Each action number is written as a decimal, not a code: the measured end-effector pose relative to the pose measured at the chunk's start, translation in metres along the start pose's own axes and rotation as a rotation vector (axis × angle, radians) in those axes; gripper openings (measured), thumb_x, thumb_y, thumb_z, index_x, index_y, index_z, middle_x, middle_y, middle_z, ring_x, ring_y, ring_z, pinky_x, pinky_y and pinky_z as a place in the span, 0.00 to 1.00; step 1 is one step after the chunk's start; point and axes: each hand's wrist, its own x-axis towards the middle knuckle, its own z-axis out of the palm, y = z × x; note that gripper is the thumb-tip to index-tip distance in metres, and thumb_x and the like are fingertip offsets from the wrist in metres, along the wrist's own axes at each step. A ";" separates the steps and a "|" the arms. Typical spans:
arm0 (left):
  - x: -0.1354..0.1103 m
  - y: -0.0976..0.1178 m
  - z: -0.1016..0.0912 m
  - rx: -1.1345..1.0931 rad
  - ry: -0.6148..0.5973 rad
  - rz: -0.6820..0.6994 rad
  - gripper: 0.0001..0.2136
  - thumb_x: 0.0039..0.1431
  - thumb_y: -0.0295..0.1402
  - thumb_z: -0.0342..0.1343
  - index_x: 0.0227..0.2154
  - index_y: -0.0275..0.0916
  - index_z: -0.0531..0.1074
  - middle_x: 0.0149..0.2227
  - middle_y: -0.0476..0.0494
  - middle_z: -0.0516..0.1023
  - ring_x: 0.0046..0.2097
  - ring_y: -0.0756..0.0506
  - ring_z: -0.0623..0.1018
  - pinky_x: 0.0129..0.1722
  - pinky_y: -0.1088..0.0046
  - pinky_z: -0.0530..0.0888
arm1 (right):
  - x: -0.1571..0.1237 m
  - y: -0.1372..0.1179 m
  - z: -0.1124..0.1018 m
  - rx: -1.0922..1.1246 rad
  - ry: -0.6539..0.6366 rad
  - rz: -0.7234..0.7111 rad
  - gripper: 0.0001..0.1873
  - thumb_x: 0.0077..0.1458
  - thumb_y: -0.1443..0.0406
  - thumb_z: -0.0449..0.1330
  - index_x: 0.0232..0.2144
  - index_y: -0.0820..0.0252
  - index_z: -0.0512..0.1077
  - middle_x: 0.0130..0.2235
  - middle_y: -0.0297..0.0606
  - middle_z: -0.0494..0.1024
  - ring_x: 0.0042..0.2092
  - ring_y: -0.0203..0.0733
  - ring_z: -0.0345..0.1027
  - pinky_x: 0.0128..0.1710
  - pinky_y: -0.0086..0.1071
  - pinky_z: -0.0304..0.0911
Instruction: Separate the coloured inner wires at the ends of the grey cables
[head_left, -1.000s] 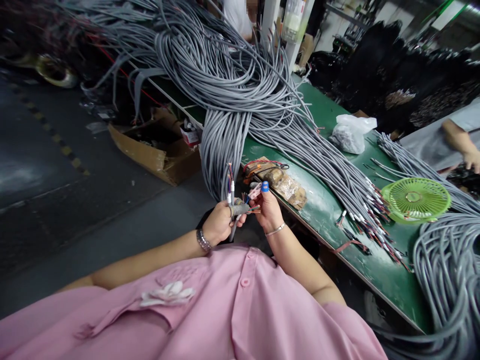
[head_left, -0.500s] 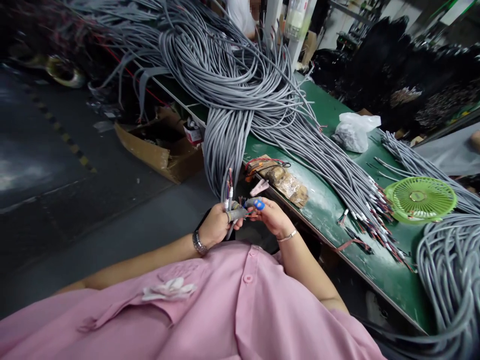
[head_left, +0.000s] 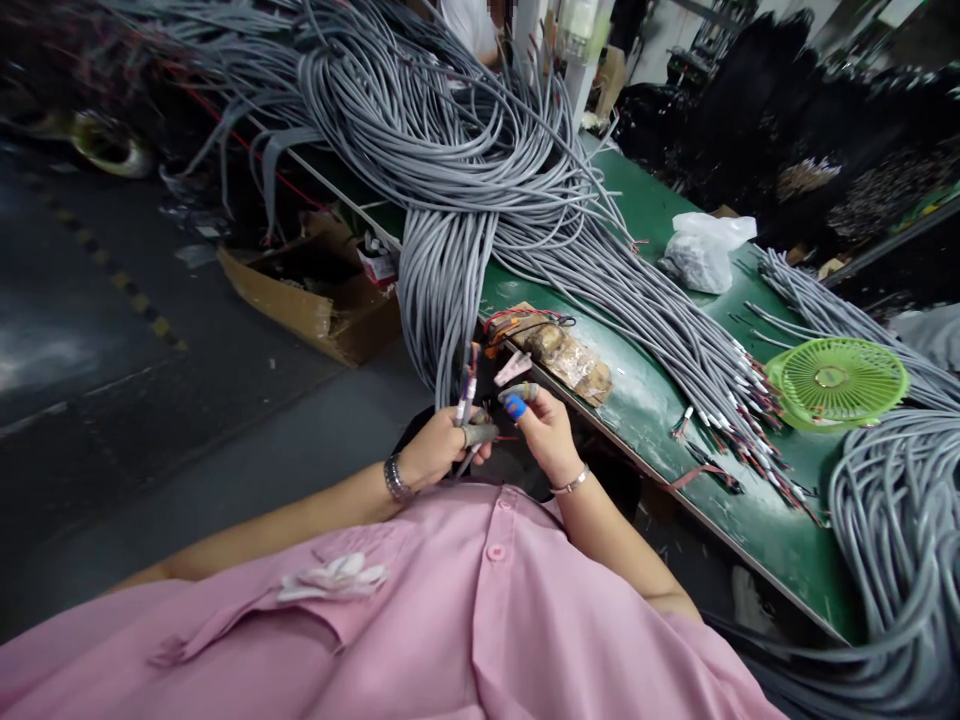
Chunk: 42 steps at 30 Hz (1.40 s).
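Observation:
My left hand (head_left: pixel 433 450), with tape round its thumb and a metal watch on its wrist, is closed around a grey cable. The cable's stripped end (head_left: pixel 467 385) rises above the fist, showing coloured wires and a white band. A thin reddish wire shows just right of the thumb. A little to the right, my right hand (head_left: pixel 553 438) is apart from the cable, thumb and forefinger pressed close together. Its thumb wears a blue cover (head_left: pixel 515 407) and its forefinger is wrapped in tape. Whatever may be between those fingertips is hidden.
A hanging bundle of grey cables (head_left: pixel 444 290) drops over the edge of the green table (head_left: pixel 679 490). On the table are a taped block (head_left: pixel 574 358), a pink clip (head_left: pixel 513 368), a green fan (head_left: pixel 836 382) and a white bag (head_left: pixel 705 250). A cardboard box (head_left: pixel 300 310) stands on the floor.
My right hand has drawn away from the left and up slightly, leaving a gap between them. My left hand keeps its hold on the cable. The view has shifted a little.

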 end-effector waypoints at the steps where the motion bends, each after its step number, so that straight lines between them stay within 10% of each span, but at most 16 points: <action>1: 0.001 0.001 0.000 -0.057 0.037 0.001 0.07 0.48 0.32 0.60 0.20 0.36 0.70 0.18 0.46 0.74 0.19 0.51 0.70 0.17 0.79 0.57 | 0.000 0.003 -0.002 0.004 0.081 -0.007 0.11 0.53 0.57 0.62 0.34 0.58 0.75 0.34 0.35 0.75 0.35 0.36 0.67 0.39 0.31 0.64; 10: 0.002 -0.003 0.001 -0.224 0.105 0.067 0.10 0.47 0.35 0.64 0.24 0.35 0.69 0.20 0.46 0.75 0.20 0.52 0.71 0.15 0.80 0.52 | -0.013 0.023 0.011 0.104 0.040 0.167 0.13 0.48 0.57 0.66 0.31 0.59 0.72 0.29 0.33 0.73 0.29 0.34 0.64 0.29 0.28 0.61; 18: -0.004 0.002 -0.004 -0.088 0.001 0.034 0.09 0.46 0.35 0.64 0.26 0.34 0.74 0.22 0.43 0.78 0.24 0.48 0.76 0.25 0.74 0.69 | -0.006 0.007 0.018 0.214 -0.136 0.198 0.15 0.48 0.55 0.65 0.29 0.58 0.67 0.22 0.29 0.71 0.22 0.33 0.64 0.25 0.30 0.61; 42: 0.000 0.009 -0.003 -0.259 0.223 0.219 0.09 0.48 0.35 0.63 0.23 0.35 0.71 0.18 0.47 0.73 0.18 0.53 0.68 0.15 0.78 0.54 | -0.002 0.012 0.018 0.165 0.025 0.209 0.09 0.43 0.61 0.67 0.24 0.60 0.72 0.23 0.30 0.69 0.25 0.32 0.59 0.26 0.27 0.58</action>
